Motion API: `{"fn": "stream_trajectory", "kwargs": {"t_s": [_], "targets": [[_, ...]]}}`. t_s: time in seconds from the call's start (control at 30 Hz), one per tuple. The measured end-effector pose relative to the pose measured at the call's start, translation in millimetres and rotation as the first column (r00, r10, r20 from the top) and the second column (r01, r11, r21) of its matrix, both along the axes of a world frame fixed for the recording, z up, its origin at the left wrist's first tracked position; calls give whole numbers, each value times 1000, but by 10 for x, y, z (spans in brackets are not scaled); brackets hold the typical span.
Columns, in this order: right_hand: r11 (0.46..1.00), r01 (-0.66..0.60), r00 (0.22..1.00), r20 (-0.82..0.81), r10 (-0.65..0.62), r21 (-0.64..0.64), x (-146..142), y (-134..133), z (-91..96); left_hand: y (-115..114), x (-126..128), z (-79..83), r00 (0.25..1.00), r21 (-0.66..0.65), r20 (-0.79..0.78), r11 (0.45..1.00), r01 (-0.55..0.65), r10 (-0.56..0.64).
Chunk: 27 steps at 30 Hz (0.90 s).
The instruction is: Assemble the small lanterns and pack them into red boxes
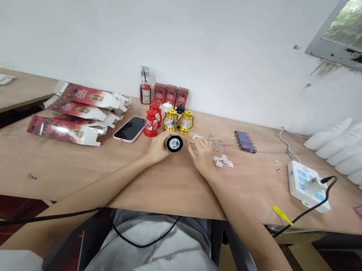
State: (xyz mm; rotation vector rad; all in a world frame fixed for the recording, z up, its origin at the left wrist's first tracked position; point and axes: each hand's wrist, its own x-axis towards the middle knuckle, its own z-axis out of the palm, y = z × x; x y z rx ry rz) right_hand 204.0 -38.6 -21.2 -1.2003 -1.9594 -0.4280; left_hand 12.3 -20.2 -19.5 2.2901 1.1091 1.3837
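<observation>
My left hand (158, 146) is closed around a small lantern (175, 144), turned so that its round black base with a pale centre faces me. A gold edge shows at its side. Just to the right, my right hand (201, 154) has its fingertips drawn together near the base; whatever they pinch is too small to make out. Beyond the hands stand two gold lanterns (186, 122), red lanterns (151, 123), a white lantern (167, 107) and a black one (180, 108). Beside my right hand lie small white pieces (223, 161) and thin metal wire handles (216, 143).
Flattened red boxes (67, 130) lie at left, near a phone (130, 128). Upright red boxes (170, 94) and a packaged bottle (145, 90) line the wall. On the right are a blurred dark rectangle (245, 141), a power strip (303, 181), a yellow tag (281, 214) and white plastic shapes (359, 151).
</observation>
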Motion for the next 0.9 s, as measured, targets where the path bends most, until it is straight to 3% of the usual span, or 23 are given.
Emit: {"fn": "stream_trajectory", "kwargs": {"t_s": [0.1, 0.2, 0.3, 0.4, 0.63, 0.77, 0.9], "targets": [[989, -97, 979, -168, 115, 114, -37, -102, 66, -24, 9, 19, 1000, 4, -3, 1000, -15, 15], [969, -185, 963, -169, 211, 162, -92, -187, 108, -56, 23, 35, 999, -25, -38, 999, -21, 20], [955, -253, 950, -150, 276, 154, -145, -225, 110, -99, 32, 54, 990, -41, -131, 998, -53, 47], [953, -291, 923, -239, 303, 86, -192, -237, 97, -148, 39, 76, 966, -43, -219, 988, -147, 134], [919, -353, 770, -612, 180, -174, -275, -250, 109, -262, 76, 151, 879, 35, -338, 938, -346, 337], [849, -427, 653, -755, 52, -311, -292, -203, 73, -288, 94, 167, 841, 78, -387, 922, -380, 379], [805, -466, 591, -806, -25, -367, -314, -170, 36, -279, 96, 150, 822, 106, -412, 917, -386, 394]]}}
